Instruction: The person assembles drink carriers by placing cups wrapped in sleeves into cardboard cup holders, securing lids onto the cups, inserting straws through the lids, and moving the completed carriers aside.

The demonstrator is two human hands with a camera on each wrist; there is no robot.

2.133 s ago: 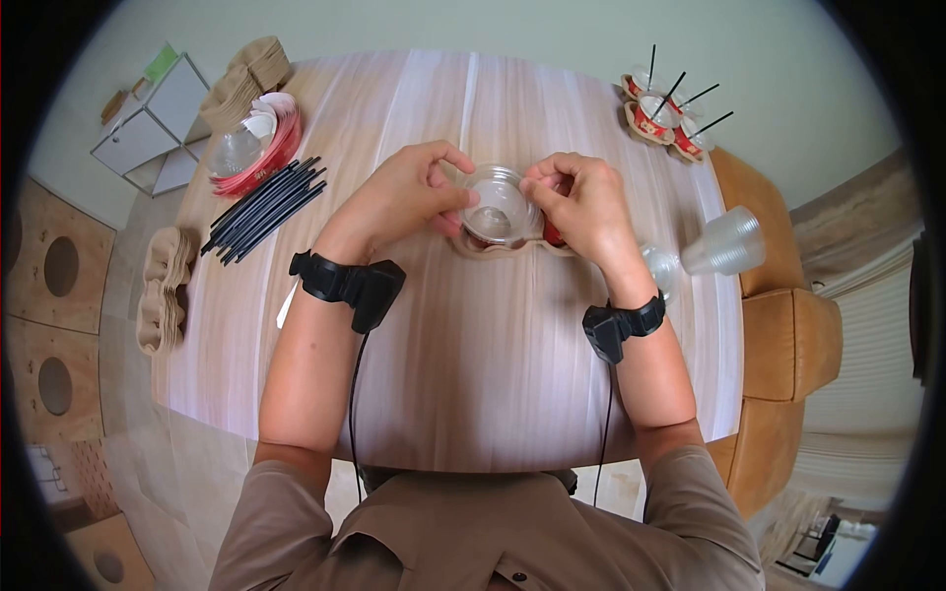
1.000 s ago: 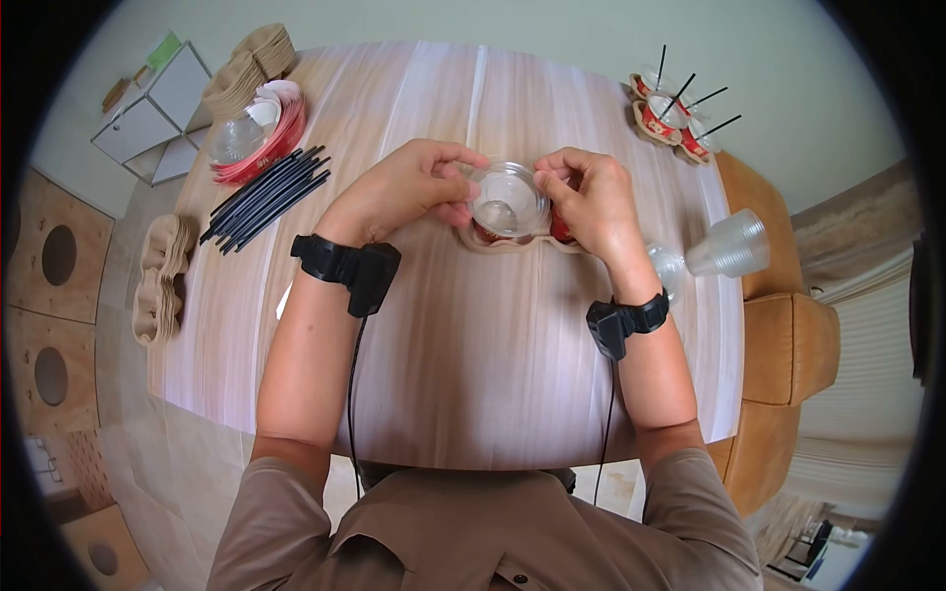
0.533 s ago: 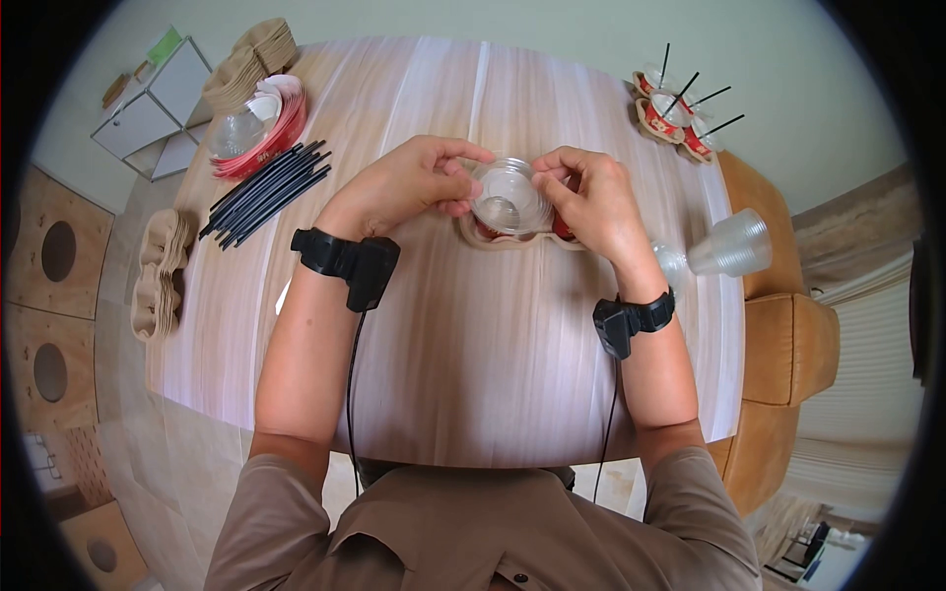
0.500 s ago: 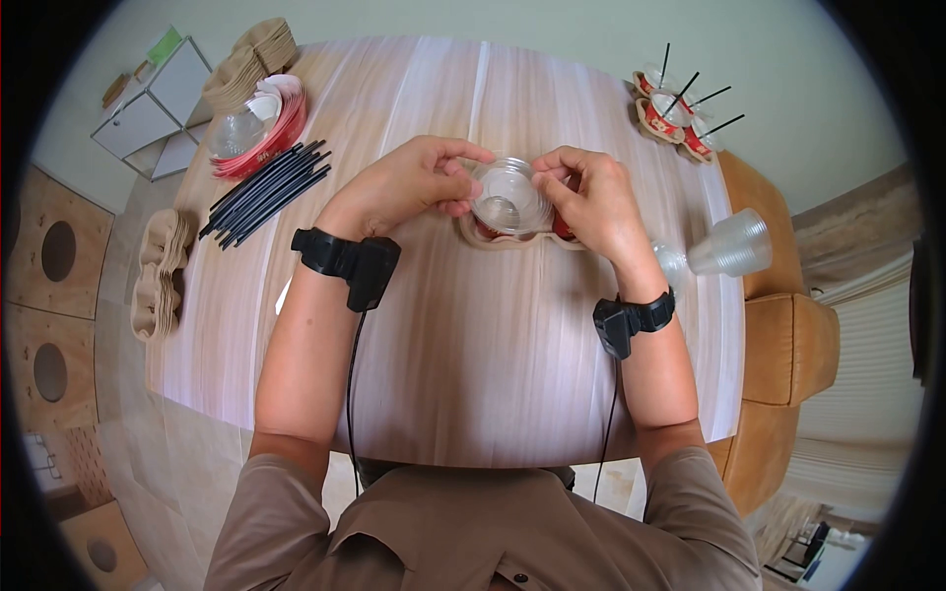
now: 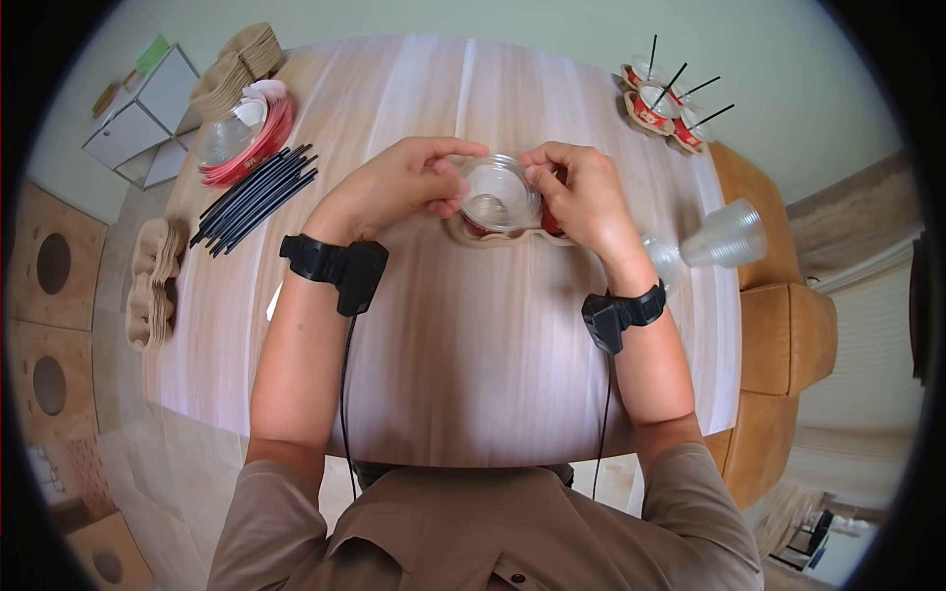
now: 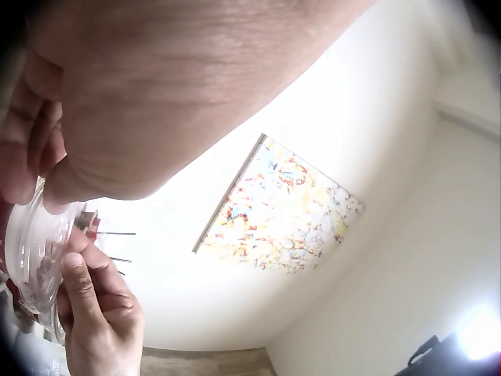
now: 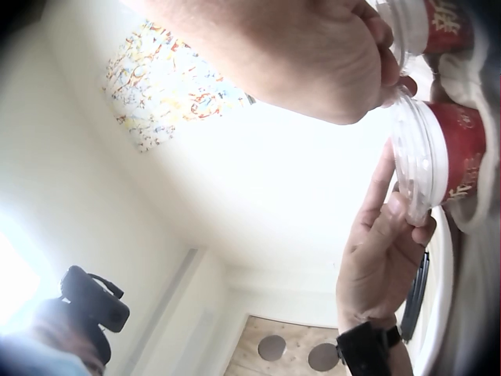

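A clear plastic lid sits over a red paper cup with a white rim, in a moulded cardboard cup carrier. My left hand holds the lid's left edge, thumb at the near side and forefinger stretched along the far side. At the opposite edge, my right hand pinches the lid between thumb and fingers. A second red cup with a clear top stands beside it in the carrier, mostly behind my right hand in the head view.
Black straws lie at left, near nested red cups. Cardboard carriers are stacked at back left and on the left edge. Beyond my right hand lie nested clear plastic pieces. A carrier of red cups with straws stands at back right.
Both hands stay at the lid's rim, with only small shifts of the fingers. The head view swings slightly; the cup and carrier keep their place between the hands.
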